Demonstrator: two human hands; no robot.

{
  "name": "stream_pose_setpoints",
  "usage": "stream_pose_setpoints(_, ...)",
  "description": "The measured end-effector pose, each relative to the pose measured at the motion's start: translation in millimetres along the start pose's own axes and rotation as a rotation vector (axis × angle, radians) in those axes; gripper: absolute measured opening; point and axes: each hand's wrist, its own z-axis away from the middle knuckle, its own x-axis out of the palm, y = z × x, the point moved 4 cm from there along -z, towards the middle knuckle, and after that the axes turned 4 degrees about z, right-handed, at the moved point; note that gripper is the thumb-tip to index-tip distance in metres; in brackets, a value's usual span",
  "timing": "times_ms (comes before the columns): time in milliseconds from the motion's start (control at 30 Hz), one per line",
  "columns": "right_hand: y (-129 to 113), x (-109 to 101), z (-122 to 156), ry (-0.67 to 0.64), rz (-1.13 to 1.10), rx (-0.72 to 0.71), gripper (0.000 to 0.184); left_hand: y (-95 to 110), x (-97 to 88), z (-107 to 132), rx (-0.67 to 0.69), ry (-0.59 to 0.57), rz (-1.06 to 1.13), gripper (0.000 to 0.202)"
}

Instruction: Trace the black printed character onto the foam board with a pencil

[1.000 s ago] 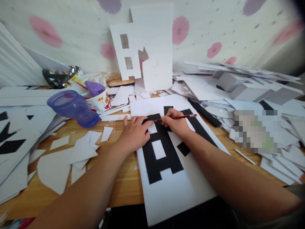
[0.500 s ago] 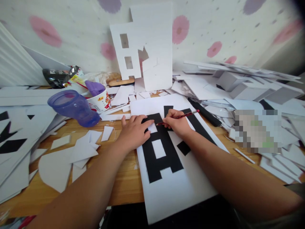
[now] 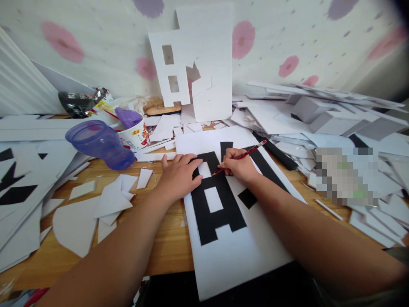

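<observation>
A white sheet lies on the wooden table with a black cut-out shape with two window holes on top of it. My left hand rests flat on the black shape's upper left, fingers spread, pressing it down. My right hand is closed on a red pencil, whose tip touches the black shape beside its upper window hole, right next to my left fingertips.
A purple plastic cup lies on its side at the left, by a printed paper cup. White foam-board scraps litter the table. A white cut-out with windows leans on the wall. Stacked boards and a black knife sit at the right.
The pencil has tilted up at its rear and its tip has slid slightly right and toward me along the black shape. My left hand has stayed in place.
</observation>
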Motion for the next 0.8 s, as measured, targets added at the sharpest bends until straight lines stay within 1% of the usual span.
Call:
stream_pose_setpoints(167,0.9,-0.4,1.0,-0.013,-0.02,0.01,0.025,-6.0,-0.4,-0.7,-0.032,-0.003,0.048,0.043)
stream_pose_setpoints(267,4.0,-2.1,-1.0,0.059,-0.068,-0.018,0.024,-7.4,-2.0,-0.6,-0.034,-0.008,0.066,0.04)
stream_pose_setpoints(333,4.6,-1.4,-2.6,0.113,-0.058,-0.048,0.024,-7.4,-3.0,-0.6,-0.029,-0.012,0.074,0.039)
stream_pose_setpoints(367,4.5,0.5,-3.4,0.117,-0.035,-0.059,0.024,-7.3,-3.6,-0.6,-0.027,-0.012,0.076,0.039)
stream_pose_setpoints(467,3.5,10.5,-5.8,0.06,0.046,-0.091,0.022,-7.2,-5.4,-1.3,-0.032,-0.003,0.083,0.038)
stream_pose_setpoints(567,3.5,19.0,-7.5,-0.003,0.077,-0.118,0.022,-7.7,-6.4,-2.4,-0.046,0.001,0.094,0.037)
stream_pose_setpoints(700,4.3,22.1,-8.5,-0.019,0.086,-0.114,0.022,-8.6,-5.9,-3.1,-0.03,0.023,0.108,0.035)
stream_pose_setpoints(800,2.5,22.4,-8.3,-0.016,0.108,-0.116,0.021,-9.2,-5.4,-2.7,-0.029,0.039,0.106,0.037)
